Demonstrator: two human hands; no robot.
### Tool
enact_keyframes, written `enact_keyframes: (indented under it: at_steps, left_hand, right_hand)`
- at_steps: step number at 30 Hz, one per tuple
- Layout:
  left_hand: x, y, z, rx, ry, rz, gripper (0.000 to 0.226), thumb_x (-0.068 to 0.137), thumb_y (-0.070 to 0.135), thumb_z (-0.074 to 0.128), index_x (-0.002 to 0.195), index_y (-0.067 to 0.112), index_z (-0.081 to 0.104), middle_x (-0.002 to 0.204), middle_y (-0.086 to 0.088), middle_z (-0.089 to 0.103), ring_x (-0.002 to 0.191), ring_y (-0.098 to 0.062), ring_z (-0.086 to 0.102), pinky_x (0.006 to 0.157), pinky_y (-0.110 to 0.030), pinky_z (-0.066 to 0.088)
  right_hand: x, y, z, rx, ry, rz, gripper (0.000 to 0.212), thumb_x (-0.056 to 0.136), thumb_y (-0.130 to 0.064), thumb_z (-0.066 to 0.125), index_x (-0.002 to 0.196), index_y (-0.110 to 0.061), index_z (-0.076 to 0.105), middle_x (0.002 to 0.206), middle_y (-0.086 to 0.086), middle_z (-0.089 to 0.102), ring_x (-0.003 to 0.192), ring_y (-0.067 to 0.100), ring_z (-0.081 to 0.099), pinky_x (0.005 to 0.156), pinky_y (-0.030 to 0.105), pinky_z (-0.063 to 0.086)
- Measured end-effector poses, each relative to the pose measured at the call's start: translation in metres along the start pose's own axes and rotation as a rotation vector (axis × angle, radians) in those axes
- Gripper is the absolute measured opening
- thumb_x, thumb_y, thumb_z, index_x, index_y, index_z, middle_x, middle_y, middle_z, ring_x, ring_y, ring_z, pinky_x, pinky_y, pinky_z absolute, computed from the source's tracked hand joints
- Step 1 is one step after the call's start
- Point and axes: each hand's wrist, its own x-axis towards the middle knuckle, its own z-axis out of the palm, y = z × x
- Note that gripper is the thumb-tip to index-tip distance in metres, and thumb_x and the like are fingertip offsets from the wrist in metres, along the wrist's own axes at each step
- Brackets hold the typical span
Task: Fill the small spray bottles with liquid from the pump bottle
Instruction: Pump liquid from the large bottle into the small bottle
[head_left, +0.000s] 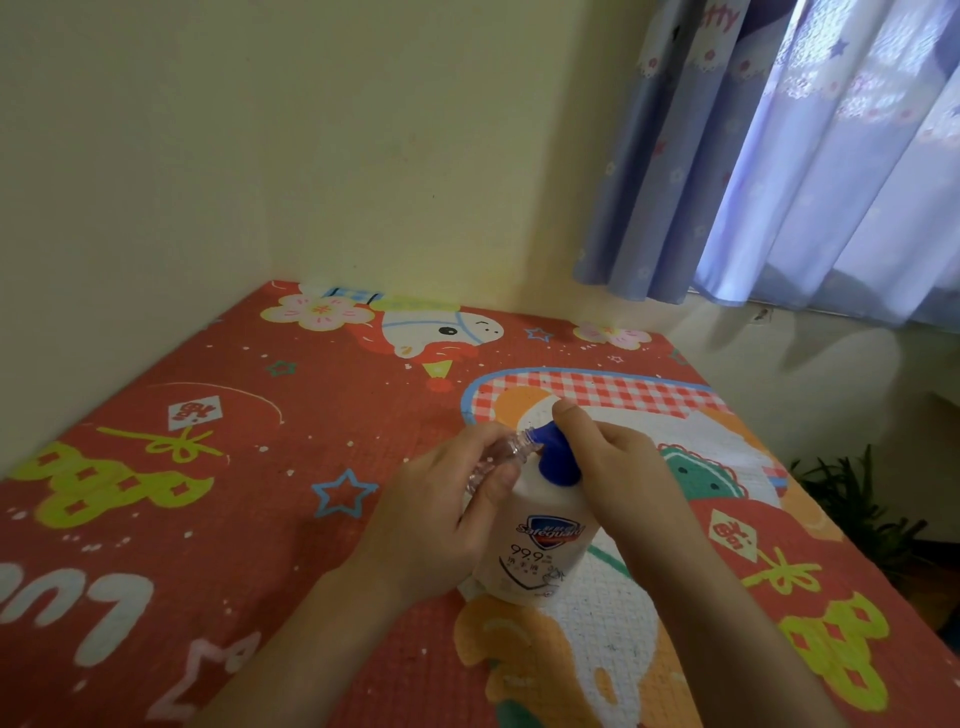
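Pump bottle (537, 540): white, blue shield label with "99.9" print, upright on the bench near its front middle.
Pump head (558, 457): blue, atop the white bottle, nozzle aimed left at the small bottle's mouth.
Small spray bottle (501, 457): clear, uncapped, tilted, open neck just beside the nozzle.
Left hand (447, 519): fingers curled round the small spray bottle, holding it against the pump bottle's shoulder.
Right hand (618, 473): curled over the pump head, thumb up.
Bench (234, 493): covered in a red cartoon-print mat, set into a wall corner.
Curtain (779, 156): lilac, at the upper right.
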Motion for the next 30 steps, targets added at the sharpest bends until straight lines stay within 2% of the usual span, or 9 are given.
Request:
enact_keyframes:
  at_steps: [4, 8, 11, 15, 17, 20, 23, 28, 30]
  left_hand:
    - [0.000, 0.000, 0.000, 0.005, -0.012, 0.000, 0.027, 0.100, 0.046, 0.044, 0.123, 0.034, 0.052, 0.110, 0.018, 0.069, 0.100, -0.003, 0.066, 0.078, -0.034, 0.055]
    - [0.000, 0.002, -0.001, -0.009, -0.013, -0.013, 0.031, 0.100, 0.048, 0.044, 0.125, 0.033, 0.054, 0.113, 0.018, 0.068, 0.103, -0.002, 0.066, 0.081, -0.033, 0.055]
    - [0.001, 0.005, -0.002, 0.003, -0.002, -0.011, 0.031, 0.100, 0.048, 0.046, 0.125, 0.033, 0.055, 0.114, 0.018, 0.067, 0.106, -0.001, 0.064, 0.084, -0.029, 0.054]
    - [0.005, 0.008, -0.004, 0.088, 0.048, 0.026, 0.033, 0.100, 0.044, 0.049, 0.123, 0.024, 0.062, 0.108, 0.018, 0.062, 0.104, 0.002, 0.057, 0.085, -0.008, 0.041]
    - [0.007, 0.009, -0.006, 0.109, 0.066, 0.043, 0.032, 0.099, 0.041, 0.051, 0.122, 0.021, 0.064, 0.107, 0.018, 0.063, 0.102, 0.001, 0.056, 0.085, -0.009, 0.040]
    - [0.008, 0.008, -0.006, 0.107, 0.075, 0.056, 0.033, 0.099, 0.040, 0.053, 0.122, 0.021, 0.064, 0.106, 0.016, 0.065, 0.101, -0.001, 0.058, 0.083, -0.012, 0.044]
    - [0.006, 0.008, -0.006, 0.076, 0.071, 0.040, 0.036, 0.096, 0.043, 0.054, 0.123, 0.022, 0.065, 0.103, 0.015, 0.066, 0.099, 0.000, 0.060, 0.080, -0.009, 0.044]
    - [0.008, 0.008, -0.008, 0.037, 0.070, 0.006, 0.039, 0.092, 0.049, 0.056, 0.121, 0.025, 0.066, 0.103, 0.015, 0.068, 0.100, 0.001, 0.062, 0.080, -0.007, 0.044]
    - [0.008, 0.008, -0.008, 0.029, 0.072, -0.001, 0.038, 0.091, 0.050, 0.057, 0.120, 0.027, 0.066, 0.103, 0.015, 0.068, 0.099, 0.002, 0.063, 0.080, -0.008, 0.046]
  right_hand:
    - [-0.001, 0.001, 0.000, 0.015, -0.004, 0.009, 0.055, 0.097, -0.051, 0.043, 0.093, -0.002, 0.069, 0.093, 0.020, 0.071, 0.089, 0.038, 0.067, 0.086, 0.052, 0.052]
    - [0.000, 0.004, -0.003, 0.057, -0.025, 0.037, 0.052, 0.097, -0.053, 0.042, 0.075, -0.013, 0.068, 0.076, 0.006, 0.070, 0.079, 0.023, 0.069, 0.084, 0.043, 0.054]
    - [0.003, 0.003, -0.005, 0.095, -0.047, 0.075, 0.049, 0.094, -0.059, 0.043, 0.074, -0.021, 0.067, 0.084, 0.005, 0.072, 0.084, 0.023, 0.068, 0.084, 0.040, 0.053]
    - [0.004, 0.001, -0.006, 0.116, -0.067, 0.138, 0.050, 0.086, -0.069, 0.044, 0.078, -0.025, 0.065, 0.090, 0.005, 0.071, 0.087, 0.024, 0.067, 0.090, 0.047, 0.053]
    - [0.005, 0.001, -0.006, 0.121, -0.081, 0.146, 0.051, 0.082, -0.072, 0.047, 0.078, -0.026, 0.067, 0.092, 0.004, 0.072, 0.088, 0.024, 0.068, 0.091, 0.048, 0.053]
    - [0.005, 0.002, -0.006, 0.129, -0.087, 0.133, 0.051, 0.084, -0.069, 0.049, 0.066, -0.028, 0.074, 0.088, 0.002, 0.073, 0.086, 0.022, 0.069, 0.087, 0.045, 0.055]
    - [0.004, 0.003, -0.005, 0.145, -0.095, 0.105, 0.036, 0.084, -0.069, 0.049, 0.063, -0.051, 0.072, 0.090, 0.001, 0.074, 0.086, 0.021, 0.070, 0.087, 0.044, 0.055]
    - [0.006, 0.008, -0.005, 0.202, -0.088, 0.099, 0.038, 0.081, -0.070, 0.053, 0.072, -0.041, 0.077, 0.094, 0.001, 0.076, 0.089, 0.022, 0.071, 0.089, 0.047, 0.055]
    - [0.006, 0.010, -0.006, 0.208, -0.088, 0.090, 0.037, 0.081, -0.069, 0.054, 0.071, -0.042, 0.077, 0.091, -0.001, 0.076, 0.089, 0.021, 0.071, 0.086, 0.044, 0.055]
